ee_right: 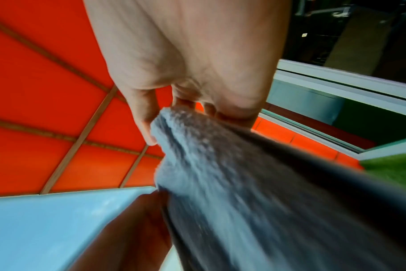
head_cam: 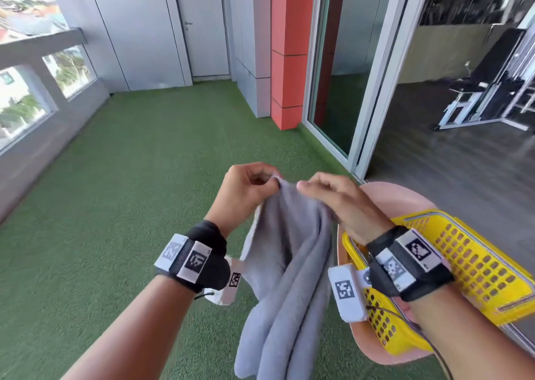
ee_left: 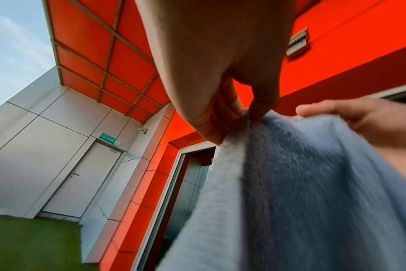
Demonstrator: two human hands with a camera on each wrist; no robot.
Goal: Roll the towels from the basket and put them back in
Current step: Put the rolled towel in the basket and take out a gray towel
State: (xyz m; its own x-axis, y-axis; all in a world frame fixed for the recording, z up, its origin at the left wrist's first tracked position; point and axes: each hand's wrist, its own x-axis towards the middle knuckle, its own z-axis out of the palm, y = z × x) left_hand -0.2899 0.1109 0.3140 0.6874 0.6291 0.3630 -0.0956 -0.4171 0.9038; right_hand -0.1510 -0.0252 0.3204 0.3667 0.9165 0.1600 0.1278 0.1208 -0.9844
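Note:
A grey-blue towel (head_cam: 289,263) hangs in loose folds in front of me, held up by its top edge. My left hand (head_cam: 254,182) pinches the towel's upper corner between thumb and fingers; in the left wrist view the left hand (ee_left: 246,113) nips the towel (ee_left: 290,183) at its hem. My right hand (head_cam: 327,194) grips the top edge just to the right, fingers over the cloth; in the right wrist view the right hand (ee_right: 174,113) holds the bunched towel (ee_right: 243,183). A yellow perforated basket (head_cam: 469,266) sits under my right forearm; its inside is hidden.
The basket rests on a pink chair seat (head_cam: 390,197) at the right. Green artificial turf (head_cam: 130,191) covers the balcony floor. A red column (head_cam: 291,49) and a sliding glass door (head_cam: 344,61) stand ahead, with gym equipment (head_cam: 486,90) indoors. A parapet wall (head_cam: 43,113) runs along the left.

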